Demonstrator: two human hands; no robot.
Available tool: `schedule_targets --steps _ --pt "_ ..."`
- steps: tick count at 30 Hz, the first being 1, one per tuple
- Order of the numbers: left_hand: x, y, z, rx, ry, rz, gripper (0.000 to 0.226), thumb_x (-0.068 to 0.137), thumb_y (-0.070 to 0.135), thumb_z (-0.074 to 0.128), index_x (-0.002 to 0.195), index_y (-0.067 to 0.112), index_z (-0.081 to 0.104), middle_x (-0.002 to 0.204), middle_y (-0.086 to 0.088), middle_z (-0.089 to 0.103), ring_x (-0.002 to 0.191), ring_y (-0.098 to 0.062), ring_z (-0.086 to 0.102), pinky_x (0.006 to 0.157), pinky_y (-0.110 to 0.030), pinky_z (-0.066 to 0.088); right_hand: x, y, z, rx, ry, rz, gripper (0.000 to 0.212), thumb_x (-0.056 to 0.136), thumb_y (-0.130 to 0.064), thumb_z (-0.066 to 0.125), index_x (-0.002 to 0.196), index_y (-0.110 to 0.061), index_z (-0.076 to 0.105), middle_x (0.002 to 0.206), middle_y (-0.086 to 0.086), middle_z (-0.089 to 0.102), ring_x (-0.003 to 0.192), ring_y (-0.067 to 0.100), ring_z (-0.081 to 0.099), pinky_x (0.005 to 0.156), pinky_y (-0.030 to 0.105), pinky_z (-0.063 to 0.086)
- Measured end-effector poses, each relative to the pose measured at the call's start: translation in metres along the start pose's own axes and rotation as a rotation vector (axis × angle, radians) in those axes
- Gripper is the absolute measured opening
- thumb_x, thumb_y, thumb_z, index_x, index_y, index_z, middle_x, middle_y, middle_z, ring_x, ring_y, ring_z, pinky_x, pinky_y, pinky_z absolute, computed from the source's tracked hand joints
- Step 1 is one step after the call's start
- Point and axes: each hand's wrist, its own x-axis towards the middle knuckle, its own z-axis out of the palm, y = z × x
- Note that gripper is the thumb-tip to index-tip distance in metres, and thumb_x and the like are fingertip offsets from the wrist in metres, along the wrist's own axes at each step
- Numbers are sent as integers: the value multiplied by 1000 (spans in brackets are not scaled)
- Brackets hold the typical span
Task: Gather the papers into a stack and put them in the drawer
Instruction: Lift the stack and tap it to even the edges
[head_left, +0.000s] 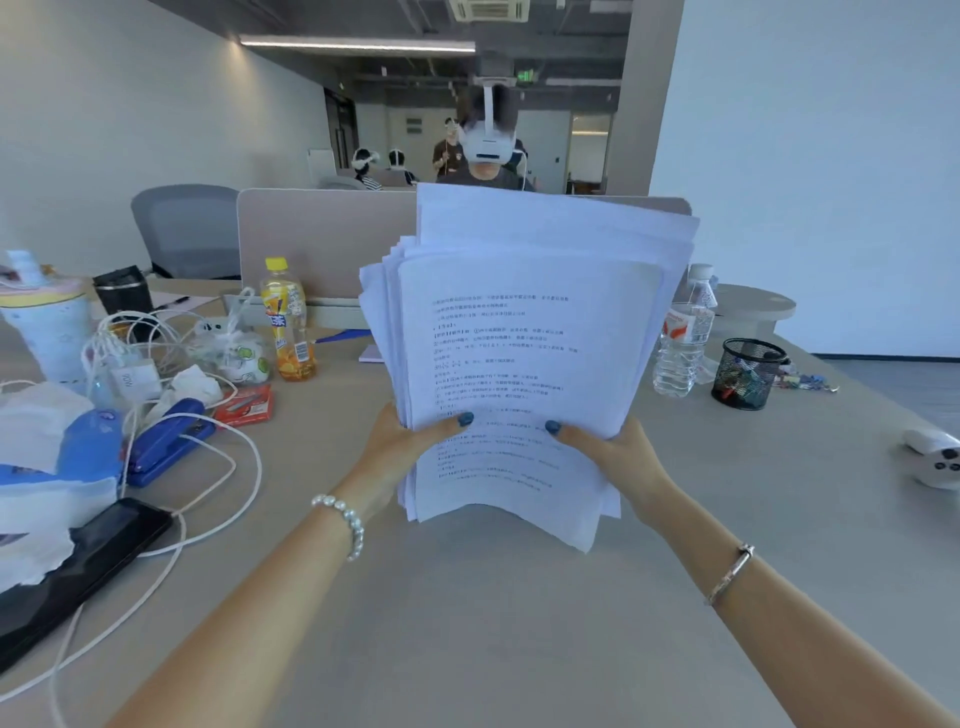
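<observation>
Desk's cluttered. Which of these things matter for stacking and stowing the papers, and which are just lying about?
Job: paper stack, left hand, right hand. No drawer in view.

Lying about: orange drink bottle, water bottle, mesh pen cup, blue stapler, phone, white cables.

1. The worktop (467, 623) is pale grey-beige and fills the lower half of the frame; its middle is bare.
2. At the left edge lie a black phone (78, 566), looping white cables (228, 467), a blue stapler (166, 441) and a red staple box (244, 406).
3. Behind these, centre left, an orange drink bottle (287, 322) stands upright near a pale cup (49, 332) and a black mug (124, 296).
4. At centre right a clear water bottle (683, 338) stands just beside a black mesh pen pot (748, 374).
5. A white controller (935, 457) lies at the right edge.
</observation>
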Motion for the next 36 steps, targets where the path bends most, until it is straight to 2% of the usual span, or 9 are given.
schedule_targets --steps 3,7,11,16,19,24,27,32,36 --pt "8 8 -5 -81 113 73 75 50 34 89 118 16 60 108 4 73 97 -12 70 76 -28 58 11 -8 6 15 74 -103 66 69 -21 80 126 -28 47 121 -8 62 108 5 60 84 26 50" --pt "14 28 8 -65 93 178 55 60 18 87 108 27 60 101 14 71 93 -1 69 74 -21 56 26 -17 13 13 100 -119 71 64 -27 82 121 -34 41 119 -11 59 110 11 58 88 34 50" --pt "21 30 3 -90 85 173 75 57 24 88 122 15 52 114 3 69 102 -9 67 78 -26 56 32 -14 9 -43 101 -156 78 60 -32 83 127 -30 42 126 -8 59 115 12 57 92 36 48" --pt "19 13 -1 -87 70 57 39 69 17 81 102 24 61 99 10 70 87 -4 68 66 -16 54 30 -6 0 41 73 -92 49 70 -16 78 108 -30 52 105 -11 68 98 9 66 78 29 55" --pt "17 -2 -1 42 -72 -46 44 71 25 80 110 31 62 106 14 70 97 -1 65 74 -15 51 24 7 6 -12 1 -3 43 69 -18 75 110 -19 61 96 -11 72 89 8 68 74 27 51" --pt "10 -8 4 19 6 -34 21 76 27 75 96 28 68 94 13 72 96 -13 69 78 -26 55 18 12 12 -9 206 95 5 78 -21 70 81 -22 65 93 5 72 83 23 67 73 36 53" --pt "6 -3 13 -41 -3 20 20 76 24 75 94 31 69 92 14 75 90 -6 71 76 -22 57 12 1 13 -16 235 -34 10 80 -20 68 80 -30 64 83 -8 70 79 16 68 68 32 55" --pt "-13 -36 22 -99 22 -145 18 73 27 77 91 26 73 95 8 76 98 -15 70 81 -29 54 -12 24 8 -79 190 131 10 74 -19 74 78 -20 64 82 4 68 75 22 65 67 36 52" --pt "-15 -35 31 -127 31 -134 16 77 30 74 93 26 72 100 2 76 97 -18 70 85 -38 55 -16 17 0 -64 231 69 10 75 -20 73 83 -18 66 82 2 71 74 21 67 67 37 55"
